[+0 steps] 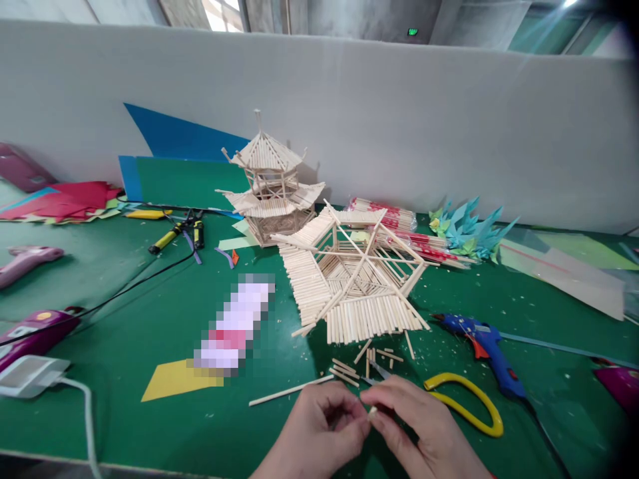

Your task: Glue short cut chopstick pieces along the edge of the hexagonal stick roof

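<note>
My left hand [327, 426] and my right hand [424, 426] meet at the table's front, fingertips almost touching. The right thumb and finger pinch a small pale piece [372, 412], which looks like the end of a short wooden stick. Curled fingers hide whatever my left hand may hold. Short cut sticks [345, 370] lie just beyond, with a longer stick [289, 390] to the left. Yellow-handled scissors [492, 416] rest partly behind my right hand. Farther back is a wooden stick frame [299, 276] with partly covered roof panels, beside a tiered stick pagoda [269, 156].
A blue glue gun [492, 346] lies right. Packs of sticks [389, 213] and blue-green folded paper [469, 229] are behind. Left are a blurred rectangle [234, 326], yellow paper [172, 380], a white charger [34, 374], pliers [174, 234] and cables. A white partition [349, 120] borders the back.
</note>
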{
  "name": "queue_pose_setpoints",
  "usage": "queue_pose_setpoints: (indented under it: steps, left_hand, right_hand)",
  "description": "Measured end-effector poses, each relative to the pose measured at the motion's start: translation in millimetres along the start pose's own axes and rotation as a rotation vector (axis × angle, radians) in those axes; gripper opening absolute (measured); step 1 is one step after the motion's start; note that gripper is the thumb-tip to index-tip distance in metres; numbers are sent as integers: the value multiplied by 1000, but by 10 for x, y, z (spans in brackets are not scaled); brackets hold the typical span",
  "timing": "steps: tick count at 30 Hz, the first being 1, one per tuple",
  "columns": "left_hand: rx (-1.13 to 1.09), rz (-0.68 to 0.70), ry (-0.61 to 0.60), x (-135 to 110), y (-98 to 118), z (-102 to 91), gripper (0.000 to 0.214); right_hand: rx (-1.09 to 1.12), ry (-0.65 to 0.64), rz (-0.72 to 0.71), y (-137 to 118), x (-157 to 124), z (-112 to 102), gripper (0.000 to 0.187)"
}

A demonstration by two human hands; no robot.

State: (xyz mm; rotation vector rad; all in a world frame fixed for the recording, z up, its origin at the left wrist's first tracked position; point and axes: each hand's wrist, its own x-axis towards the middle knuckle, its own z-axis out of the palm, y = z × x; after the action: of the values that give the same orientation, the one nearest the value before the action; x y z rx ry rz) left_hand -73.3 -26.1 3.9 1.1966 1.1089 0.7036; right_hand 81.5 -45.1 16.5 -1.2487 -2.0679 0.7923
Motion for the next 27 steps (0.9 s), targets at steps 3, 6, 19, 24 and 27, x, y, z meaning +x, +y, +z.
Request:
queue_pose_setpoints:
  steps: [3,6,19,24,27]
  left_hand:
    - [-180,-106,44,-3,-33,13,14]
    - [-270,-168,101,-26,-20,-34,16]
    - [-605,-128,276,-72,37,-218,22]
    - [-591,-114,428,-85,111,-314,21]
    - [-593,-91,500,-88,147,-352,23]
  right_hand:
    - [-94,75,119,194,-187,-77,17]
    - [-325,180,284,567,-524,-186,17]
    - [-676,403,795,1183,-739,-655,38]
    - [-576,337,924,1556,-682,-884,36]
    - [-474,355,922,1651,-722,-978,33]
